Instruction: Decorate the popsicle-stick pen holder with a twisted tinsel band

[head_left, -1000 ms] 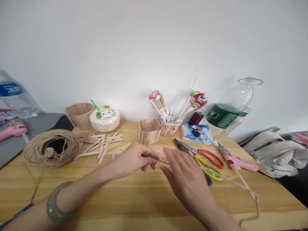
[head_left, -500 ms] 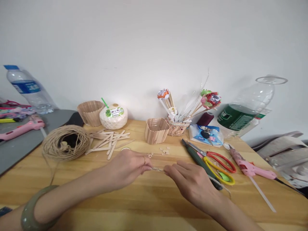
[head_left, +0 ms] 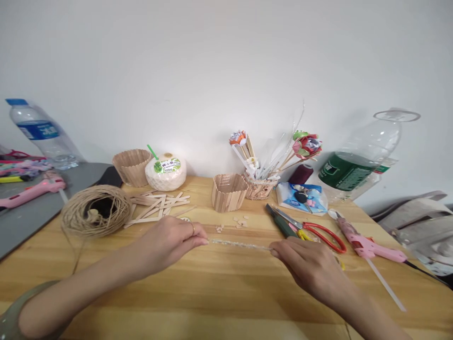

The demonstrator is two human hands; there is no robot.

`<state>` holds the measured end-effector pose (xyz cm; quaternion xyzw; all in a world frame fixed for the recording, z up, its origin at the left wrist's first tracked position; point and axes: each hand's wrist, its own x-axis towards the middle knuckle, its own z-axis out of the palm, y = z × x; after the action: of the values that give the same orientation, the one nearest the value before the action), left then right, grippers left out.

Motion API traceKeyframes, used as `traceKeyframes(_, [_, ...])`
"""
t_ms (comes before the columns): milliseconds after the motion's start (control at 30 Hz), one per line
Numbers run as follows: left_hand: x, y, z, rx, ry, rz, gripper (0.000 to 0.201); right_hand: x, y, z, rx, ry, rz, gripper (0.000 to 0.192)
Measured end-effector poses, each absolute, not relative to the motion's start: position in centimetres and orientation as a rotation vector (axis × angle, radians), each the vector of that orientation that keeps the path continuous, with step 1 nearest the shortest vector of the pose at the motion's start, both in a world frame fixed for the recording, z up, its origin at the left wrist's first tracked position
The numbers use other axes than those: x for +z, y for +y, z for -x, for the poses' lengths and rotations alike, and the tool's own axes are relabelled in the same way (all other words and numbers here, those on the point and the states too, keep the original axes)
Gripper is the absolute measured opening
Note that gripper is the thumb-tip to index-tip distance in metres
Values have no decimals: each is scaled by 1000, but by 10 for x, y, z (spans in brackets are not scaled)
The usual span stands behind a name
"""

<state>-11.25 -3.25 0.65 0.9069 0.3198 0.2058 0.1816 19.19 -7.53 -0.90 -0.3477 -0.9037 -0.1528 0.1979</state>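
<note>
Between my two hands a thin, pale, twisted cord (head_left: 240, 244) is stretched nearly level above the table. My left hand (head_left: 173, 240), with a ring on one finger, pinches its left end between thumb and fingers. The other end runs into the closed fingers of my right hand (head_left: 307, 264). Small wooden chips (head_left: 240, 222) lie just beyond the cord. Behind them stands a small basket of wooden sticks (head_left: 230, 193). Red-handled scissors (head_left: 325, 236) rest beyond my right hand, which partly hides a yellow-handled pair (head_left: 303, 235).
To the left lie a roll of twine (head_left: 95, 210) and loose craft sticks (head_left: 161, 205). A second stick basket (head_left: 131, 167) and a white coconut (head_left: 165, 172) stand behind. At right are a pink glue gun (head_left: 368, 245), a tissue pack (head_left: 302, 197) and a large bottle (head_left: 354, 165).
My hands have moved apart, the left one leftward and the right one rightward. A longer stretch of the cord now shows between them. My right hand now covers more of the yellow-handled scissors.
</note>
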Motion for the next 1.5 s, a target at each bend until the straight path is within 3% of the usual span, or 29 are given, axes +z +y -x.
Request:
traceKeyframes(267, [-3,-29,86,555,1031,-2246,25,-10,-57,-169,-665,-2475,1208,28])
traceKeyframes(367, [-3,-33,68,606,1060,-2132,23,-16,-61,-133,-489,-2460,1084,34])
traceKeyframes(600, [1,-33,61,783,1101,-1884,13,-19,-64,-119,-271,-2343,1046,25])
traceKeyframes(933, [5,-35,68,632,1137,-1618,28,-12,-61,-136,-481,-2329,981,16])
traceKeyframes(1100, [6,-38,70,726,1145,-1754,14,-5,-64,-140,-504,-2372,976,15])
traceKeyframes(1267, [4,-42,72,866,1008,-1994,12,-2,-67,-136,-289,-2352,1033,22])
traceKeyframes(1500, [6,-44,63,690,974,-1480,8,-6,-76,-126,-381,-2356,956,16])
